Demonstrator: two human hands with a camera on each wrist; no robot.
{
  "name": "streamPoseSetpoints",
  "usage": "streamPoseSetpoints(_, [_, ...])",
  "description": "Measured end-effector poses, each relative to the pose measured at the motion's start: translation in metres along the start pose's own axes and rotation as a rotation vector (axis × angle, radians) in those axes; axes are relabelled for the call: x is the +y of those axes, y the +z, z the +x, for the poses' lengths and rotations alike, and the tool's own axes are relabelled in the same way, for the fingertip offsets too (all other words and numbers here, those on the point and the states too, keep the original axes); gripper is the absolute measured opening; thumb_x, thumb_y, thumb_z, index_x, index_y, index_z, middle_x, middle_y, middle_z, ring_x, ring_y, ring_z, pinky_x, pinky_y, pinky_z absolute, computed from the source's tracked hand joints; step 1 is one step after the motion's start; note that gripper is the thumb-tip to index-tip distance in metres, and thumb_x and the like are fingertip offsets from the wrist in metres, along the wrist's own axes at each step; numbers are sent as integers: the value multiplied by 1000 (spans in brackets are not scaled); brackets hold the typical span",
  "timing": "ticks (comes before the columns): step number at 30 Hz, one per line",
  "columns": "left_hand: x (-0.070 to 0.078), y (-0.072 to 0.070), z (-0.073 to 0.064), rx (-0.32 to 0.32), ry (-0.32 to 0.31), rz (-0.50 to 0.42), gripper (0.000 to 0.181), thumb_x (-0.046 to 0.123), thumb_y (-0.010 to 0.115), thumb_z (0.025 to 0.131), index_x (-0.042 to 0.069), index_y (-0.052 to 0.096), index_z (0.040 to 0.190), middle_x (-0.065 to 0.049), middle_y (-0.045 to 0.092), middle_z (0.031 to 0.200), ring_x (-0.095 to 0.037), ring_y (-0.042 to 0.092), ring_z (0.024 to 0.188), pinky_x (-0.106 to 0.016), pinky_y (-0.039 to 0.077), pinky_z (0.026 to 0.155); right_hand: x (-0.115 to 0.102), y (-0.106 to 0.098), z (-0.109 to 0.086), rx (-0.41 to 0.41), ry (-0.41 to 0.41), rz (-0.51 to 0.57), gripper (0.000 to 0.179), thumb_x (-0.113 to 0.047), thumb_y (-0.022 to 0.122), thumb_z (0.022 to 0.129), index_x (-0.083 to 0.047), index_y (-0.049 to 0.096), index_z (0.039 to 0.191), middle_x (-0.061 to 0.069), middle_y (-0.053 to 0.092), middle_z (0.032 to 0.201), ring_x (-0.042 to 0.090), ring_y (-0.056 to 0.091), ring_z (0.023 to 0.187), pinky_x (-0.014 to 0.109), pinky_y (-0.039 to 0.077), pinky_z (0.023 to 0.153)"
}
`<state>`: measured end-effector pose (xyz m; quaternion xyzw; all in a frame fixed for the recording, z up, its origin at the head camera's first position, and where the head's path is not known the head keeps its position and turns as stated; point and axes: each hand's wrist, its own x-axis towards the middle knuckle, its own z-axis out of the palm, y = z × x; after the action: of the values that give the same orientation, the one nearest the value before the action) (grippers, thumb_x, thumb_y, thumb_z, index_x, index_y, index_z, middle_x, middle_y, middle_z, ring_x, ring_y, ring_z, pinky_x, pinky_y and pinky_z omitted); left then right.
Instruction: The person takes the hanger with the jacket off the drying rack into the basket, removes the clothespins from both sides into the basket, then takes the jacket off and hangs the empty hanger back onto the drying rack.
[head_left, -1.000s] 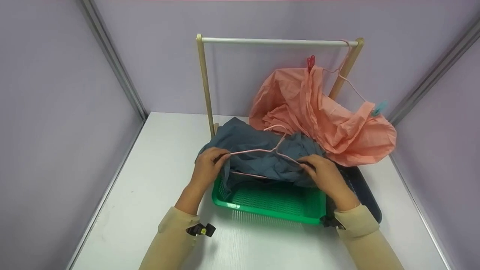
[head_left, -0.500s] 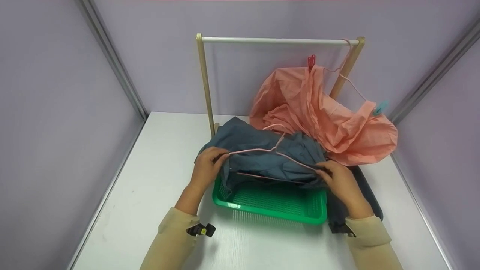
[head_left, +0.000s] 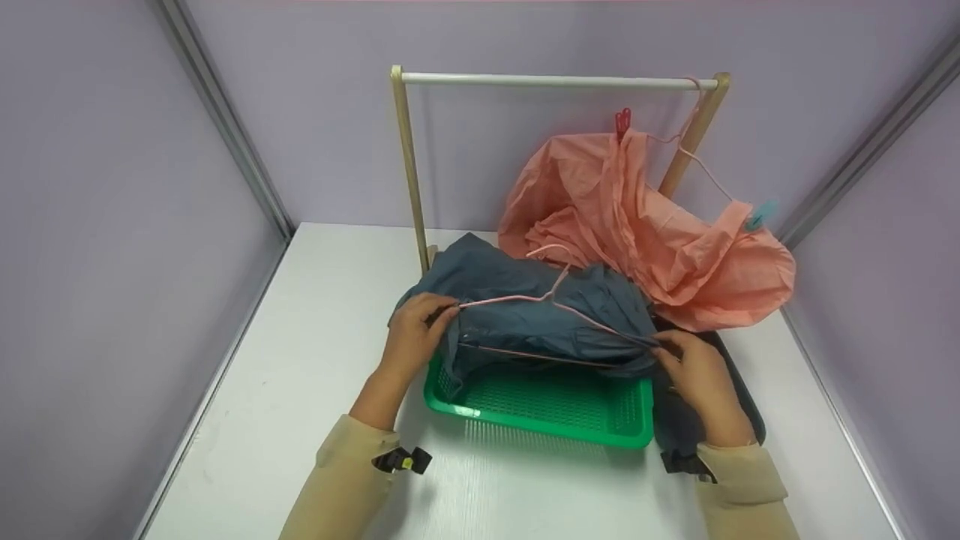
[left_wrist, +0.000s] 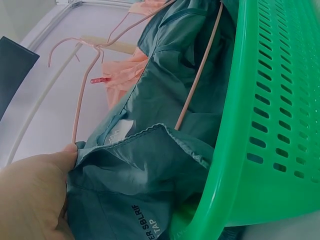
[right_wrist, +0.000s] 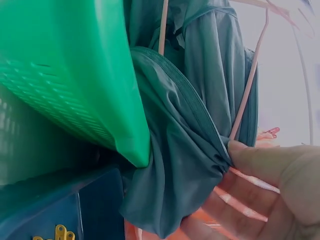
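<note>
A blue-grey cloth garment (head_left: 487, 270) lies bunched over the back of a green basket (head_left: 536, 429), with a pink hanger (head_left: 506, 299) inside its opening. My left hand (head_left: 411, 331) pinches the hanger's left end together with the cloth edge. In the left wrist view, a white label (left_wrist: 120, 131) and printed letters show on the garment. At the other end, my right hand (head_left: 699, 379) pinches the garment's edge by the hanger's right arm; the right wrist view shows the thumb (right_wrist: 245, 152) on that fold. The hanger's hook points away from me, and its lower bar crosses the opening.
A rack with a white rail (head_left: 540, 79) stands behind. From its right end hangs a salmon-pink garment (head_left: 577, 187) with a red clip (head_left: 622, 124) and a teal clip (head_left: 760, 216). Right of the basket sits a dark blue bin (right_wrist: 100, 205) holding yellow clips (right_wrist: 61, 232).
My right hand has slid outward to the right along the hanger, drawing the garment's edge over its right end. The left hand has stayed in place.
</note>
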<state>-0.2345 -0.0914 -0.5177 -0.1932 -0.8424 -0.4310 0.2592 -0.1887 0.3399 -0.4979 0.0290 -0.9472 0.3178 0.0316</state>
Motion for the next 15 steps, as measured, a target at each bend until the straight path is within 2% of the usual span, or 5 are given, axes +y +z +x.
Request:
streamPoseSetpoints(3, [2,0,1,-6,-6,4,17,23,70,94,11,76,104,-1,71,98,-17,65,93,-38,53,81,0,1,1,-14,37,26,26,-15,59,102,-1,64,124,24,66,115,34,64,90,40,59,62])
streamPoseSetpoints(8, [7,1,2,-21,-27,20,17,23,70,95,11,76,105,-1,71,99,-18,65,96,-39,52,86,4,3,2,-16,54,46,27,-15,58,102,1,64,122,24,66,113,33,64,89,40,59,64])
streamPoseSetpoints(15, [13,6,6,-39,-16,20,17,23,69,96,10,75,105,-3,72,101,-20,65,98,-41,52,89,12,2,0,-34,114,132,28,-18,55,104,1,63,123,23,65,114,30,62,90,43,59,76])
